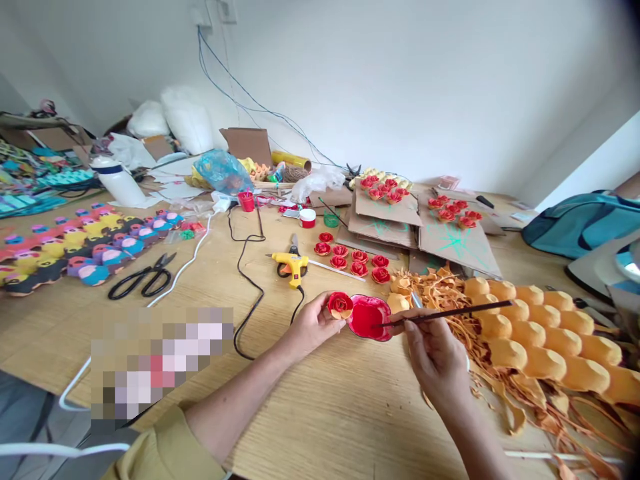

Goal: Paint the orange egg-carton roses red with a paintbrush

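Between the fingers of my left hand (pixel 314 328) is a red rose (pixel 341 305) with some orange showing on its lower petals. My right hand (pixel 436 353) grips a thin dark paintbrush (pixel 460 311), its tip down in a small dish of red paint (pixel 367 319). The dish sits on the table just right of the rose. Several finished-looking red roses (pixel 359 268) lie in rows beyond the dish. A yellow glue gun (pixel 291 267) rests behind my left hand, with scissors partly under it.
Orange egg-carton sheet (pixel 545 333) and trimmed scraps (pixel 450 300) lie at right. Cardboard pieces (pixel 385 227) carry more red roses at the back. Black scissors (pixel 145 280), a painted carton sheet (pixel 95 247) and a black cord (pixel 245 267) are at left. A white bottle (pixel 120 183) stands behind them.
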Demonstrator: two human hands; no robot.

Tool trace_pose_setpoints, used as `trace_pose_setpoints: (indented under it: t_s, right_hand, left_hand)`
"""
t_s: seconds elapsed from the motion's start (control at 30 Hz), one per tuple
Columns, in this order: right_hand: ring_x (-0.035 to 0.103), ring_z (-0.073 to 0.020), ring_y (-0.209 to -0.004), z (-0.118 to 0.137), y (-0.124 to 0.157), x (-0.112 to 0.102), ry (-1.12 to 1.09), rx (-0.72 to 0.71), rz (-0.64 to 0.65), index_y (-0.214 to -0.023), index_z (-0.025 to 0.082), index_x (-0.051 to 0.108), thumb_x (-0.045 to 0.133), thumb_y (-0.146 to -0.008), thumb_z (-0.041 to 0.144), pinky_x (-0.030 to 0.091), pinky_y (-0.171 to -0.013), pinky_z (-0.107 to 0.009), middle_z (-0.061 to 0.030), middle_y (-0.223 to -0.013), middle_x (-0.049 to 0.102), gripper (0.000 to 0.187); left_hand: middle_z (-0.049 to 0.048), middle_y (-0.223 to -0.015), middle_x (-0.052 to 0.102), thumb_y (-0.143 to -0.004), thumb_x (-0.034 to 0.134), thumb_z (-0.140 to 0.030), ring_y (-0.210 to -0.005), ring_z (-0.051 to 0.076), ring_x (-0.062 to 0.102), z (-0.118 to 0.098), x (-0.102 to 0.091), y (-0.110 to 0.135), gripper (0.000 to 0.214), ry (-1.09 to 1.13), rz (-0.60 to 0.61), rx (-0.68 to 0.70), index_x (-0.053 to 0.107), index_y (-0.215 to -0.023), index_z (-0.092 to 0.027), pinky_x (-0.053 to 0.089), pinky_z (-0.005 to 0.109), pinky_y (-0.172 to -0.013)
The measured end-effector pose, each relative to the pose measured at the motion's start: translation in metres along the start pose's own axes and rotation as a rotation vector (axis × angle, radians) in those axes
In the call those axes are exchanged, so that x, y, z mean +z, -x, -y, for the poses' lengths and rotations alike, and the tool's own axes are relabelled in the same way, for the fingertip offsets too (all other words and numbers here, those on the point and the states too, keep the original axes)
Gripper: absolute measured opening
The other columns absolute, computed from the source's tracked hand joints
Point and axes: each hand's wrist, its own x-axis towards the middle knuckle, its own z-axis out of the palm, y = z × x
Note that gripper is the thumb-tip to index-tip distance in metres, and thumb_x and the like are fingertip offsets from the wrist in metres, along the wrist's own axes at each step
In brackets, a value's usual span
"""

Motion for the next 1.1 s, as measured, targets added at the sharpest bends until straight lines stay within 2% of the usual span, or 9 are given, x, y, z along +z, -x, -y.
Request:
trace_pose_setpoints:
  t_s: [0.17,0.47,0.6,0.7,0.83,1.0,1.1]
  right_hand:
    - [0.080,-0.0178,-0.071,0.0033,-0.0030,-0.0011,0.019,-0.008,0.006,-0.103,0.025,0.064,0.055,-0.106,0.033,0.060,-0.065,-0.025,-0.0014,-0.082,0.080,0.012]
    - [0.078,-0.0165,-0.068,-0.0001,-0.0009,0.0006,0.118,-0.055,0.032,-0.103,0.026,0.063,0.057,-0.105,0.028,0.058,-0.061,-0.024,0.0003,-0.081,0.079,0.006]
    - [0.076,-0.0161,-0.066,-0.0030,0.0003,0.0018,0.139,-0.077,0.069,-0.103,0.026,0.062,0.057,-0.105,0.028,0.058,-0.062,-0.024,0.0005,-0.081,0.078,0.006]
    - [0.078,-0.0165,-0.069,-0.0025,0.0001,0.0021,0.113,-0.067,0.105,-0.104,0.026,0.063,0.056,-0.105,0.028,0.059,-0.062,-0.024,0.0001,-0.082,0.079,0.007]
    - [0.078,-0.0176,-0.067,0.0004,-0.0021,0.0018,0.074,-0.056,0.068,-0.102,0.026,0.063,0.055,-0.106,0.030,0.061,-0.061,-0.025,-0.0005,-0.079,0.078,0.010]
    - [0.080,-0.0190,-0.071,-0.0018,-0.0020,0.0013,-0.020,0.029,0.094,-0.102,0.025,0.064,0.053,-0.108,0.036,0.062,-0.062,-0.026,-0.0024,-0.082,0.079,0.016]
    - [0.081,-0.0186,-0.076,-0.0038,0.0004,0.0005,-0.057,0.056,0.011,-0.105,0.025,0.066,0.053,-0.108,0.036,0.062,-0.067,-0.026,-0.0036,-0.089,0.081,0.016]
  left_hand:
    - [0.0036,-0.109,0.074,-0.070,0.088,-0.023,-0.106,0.022,0.071,-0.0006,0.0003,-0.0009,0.043,0.009,-0.042,0.035,0.064,-0.104,-0.019,0.055,0.035,-0.102]
    - [0.0060,-0.113,0.077,-0.071,0.089,-0.032,-0.111,0.024,0.072,0.0053,-0.0019,-0.0037,0.046,-0.063,-0.047,0.042,0.066,-0.109,-0.019,0.054,0.037,-0.104]
    - [0.0055,-0.111,0.076,-0.071,0.088,-0.030,-0.110,0.024,0.071,0.0030,-0.0004,-0.0026,0.045,-0.053,-0.046,0.039,0.066,-0.108,-0.019,0.054,0.037,-0.105]
    - [0.0055,-0.110,0.076,-0.072,0.088,-0.029,-0.110,0.024,0.071,0.0016,0.0005,-0.0017,0.043,-0.045,-0.037,0.035,0.066,-0.107,-0.018,0.055,0.037,-0.104]
    - [0.0050,-0.111,0.076,-0.071,0.090,-0.030,-0.111,0.024,0.071,0.0020,0.0006,-0.0012,0.046,-0.045,-0.043,0.047,0.066,-0.107,-0.019,0.055,0.037,-0.104]
    - [0.0048,-0.110,0.075,-0.071,0.092,-0.034,-0.110,0.024,0.071,-0.0003,0.0023,-0.0003,0.045,-0.057,-0.036,0.050,0.065,-0.105,-0.020,0.055,0.036,-0.102]
    - [0.0047,-0.110,0.075,-0.070,0.093,-0.035,-0.109,0.024,0.071,-0.0023,0.0035,0.0001,0.048,-0.063,-0.035,0.051,0.064,-0.106,-0.020,0.055,0.035,-0.101]
